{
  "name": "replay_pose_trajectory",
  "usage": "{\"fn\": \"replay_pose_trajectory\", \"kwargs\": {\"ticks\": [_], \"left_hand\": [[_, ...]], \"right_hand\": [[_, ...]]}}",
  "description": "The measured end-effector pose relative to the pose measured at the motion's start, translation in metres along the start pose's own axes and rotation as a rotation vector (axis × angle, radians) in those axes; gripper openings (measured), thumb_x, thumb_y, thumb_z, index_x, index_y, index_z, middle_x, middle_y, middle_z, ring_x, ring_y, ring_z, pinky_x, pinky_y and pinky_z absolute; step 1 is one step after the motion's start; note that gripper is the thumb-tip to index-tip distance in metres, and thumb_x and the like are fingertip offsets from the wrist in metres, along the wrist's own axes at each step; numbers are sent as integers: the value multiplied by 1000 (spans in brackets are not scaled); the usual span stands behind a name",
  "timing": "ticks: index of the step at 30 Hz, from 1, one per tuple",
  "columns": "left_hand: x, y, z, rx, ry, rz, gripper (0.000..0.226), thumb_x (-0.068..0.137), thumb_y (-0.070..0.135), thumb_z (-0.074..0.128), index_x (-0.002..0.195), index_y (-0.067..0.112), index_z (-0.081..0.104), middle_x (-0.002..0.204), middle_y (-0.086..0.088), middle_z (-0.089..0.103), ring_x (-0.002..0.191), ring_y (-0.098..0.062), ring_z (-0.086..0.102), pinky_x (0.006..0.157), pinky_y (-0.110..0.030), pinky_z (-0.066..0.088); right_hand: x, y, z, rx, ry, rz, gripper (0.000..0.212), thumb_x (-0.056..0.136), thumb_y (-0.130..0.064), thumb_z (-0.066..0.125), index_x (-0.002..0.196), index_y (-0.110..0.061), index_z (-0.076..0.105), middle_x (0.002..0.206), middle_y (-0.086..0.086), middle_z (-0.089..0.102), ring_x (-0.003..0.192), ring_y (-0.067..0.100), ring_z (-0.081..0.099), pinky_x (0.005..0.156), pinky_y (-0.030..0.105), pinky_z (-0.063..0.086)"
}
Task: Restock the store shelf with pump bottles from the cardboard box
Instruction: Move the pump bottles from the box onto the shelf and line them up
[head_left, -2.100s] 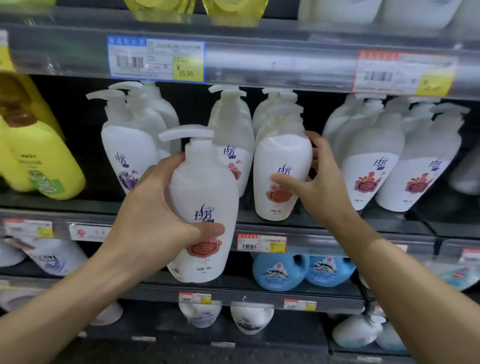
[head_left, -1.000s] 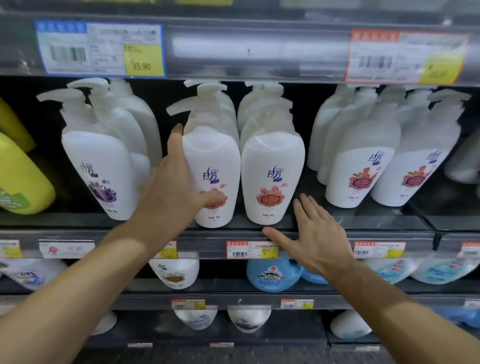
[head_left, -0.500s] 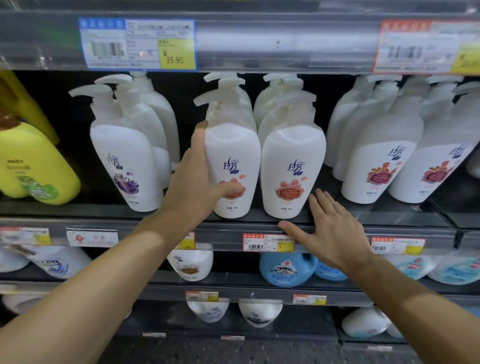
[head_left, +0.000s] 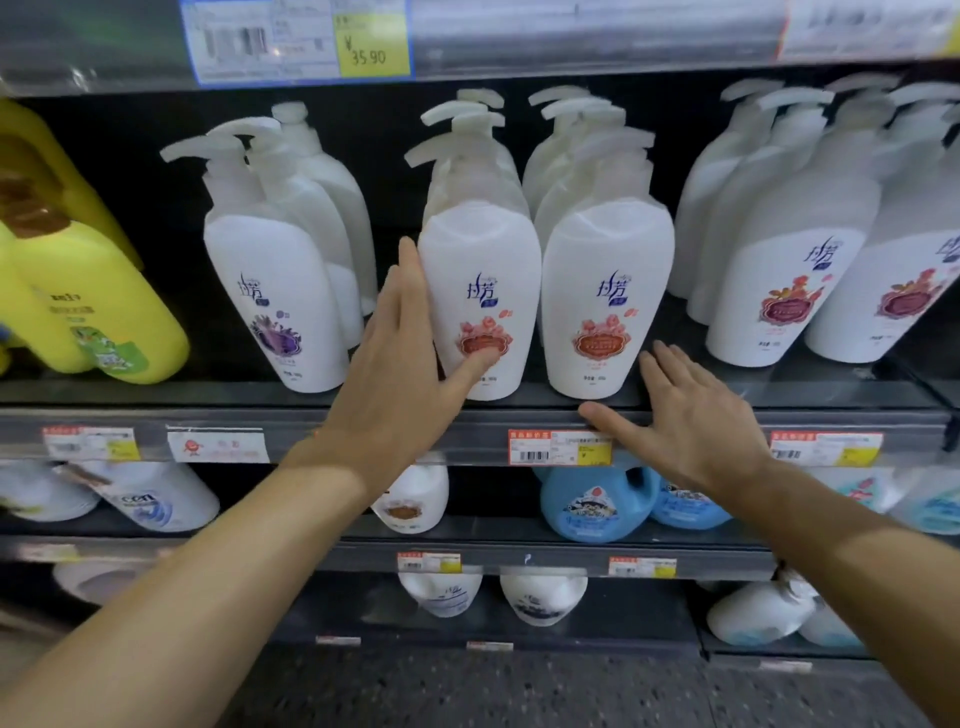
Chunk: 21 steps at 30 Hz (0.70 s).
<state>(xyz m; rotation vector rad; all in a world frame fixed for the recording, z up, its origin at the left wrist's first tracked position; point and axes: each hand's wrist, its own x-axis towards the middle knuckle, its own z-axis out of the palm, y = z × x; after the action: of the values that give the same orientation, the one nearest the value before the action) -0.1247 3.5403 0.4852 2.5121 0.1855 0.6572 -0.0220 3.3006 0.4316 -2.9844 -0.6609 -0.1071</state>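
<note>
Two pump bottles (head_left: 480, 306) stand side by side (front row) on the shelf (head_left: 311, 434).

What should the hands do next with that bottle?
Probably let go and draw back. The bottle already stands upright on the shelf, level with its neighbour. The left hand only rests open against it, and the right hand lies flat and empty.

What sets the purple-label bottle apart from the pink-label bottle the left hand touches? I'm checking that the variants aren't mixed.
The purple-label bottle carries a violet flower emblem; the pink-label bottle has a pink-red one. The purple-label bottle stands alone, with a gap on its right; the pink-label bottle stands close beside a matching bottle. The left hand rests on the pink-label bottle only. Both are white pump bottles of the same shape, with the same blue logo.
</note>
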Motion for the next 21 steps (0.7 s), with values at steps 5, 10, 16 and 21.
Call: {"fn": "replay_pose_trajectory", "kwargs": {"ticks": [5, 10, 16, 21], "left_hand": [[-19, -7, -10, 204, -73, 33, 94, 94, 54, 53, 159, 12, 1, 167, -10, 3, 152, -22, 5, 121, -35, 8], [-55, -33, -36, 296, -110, 5, 85, 96, 59, 41, 159, 16, 5, 167, -3, -1, 151, -18, 4, 111, -24, 4], [-176, -99, -104, 332, -87, 29, 72, 94, 45, 57, 147, -2, 41, 155, -21, 37, 141, -34, 38, 112, -39, 32], [-272, -176, -168, 411, -206, -102, 75, 97, 50, 50, 153, 3, 33, 160, -16, 28, 147, -29, 29, 116, -44, 32]], "right_hand": [[1, -2, -6, -12, -97, 13, 114, 75, -89, 16, 157, -8, 17, 165, 12, 15, 151, 23, 11, 121, 39, 11], [-27, -36, -13, 68, 43, 49, 98, 89, -78, 26, 146, 2, 32, 154, 23, 33, 144, 35, 26, 119, 49, 21], [-125, -173, 17, 293, 206, 156, 101, 89, -77, 25, 153, 1, 22, 162, 18, 20, 150, 27, 15, 121, 42, 16], [-187, -332, 41, 365, 186, -126, 88, 93, -68, 30, 150, -1, 33, 157, 19, 32, 147, 30, 26, 116, 42, 25]]}}
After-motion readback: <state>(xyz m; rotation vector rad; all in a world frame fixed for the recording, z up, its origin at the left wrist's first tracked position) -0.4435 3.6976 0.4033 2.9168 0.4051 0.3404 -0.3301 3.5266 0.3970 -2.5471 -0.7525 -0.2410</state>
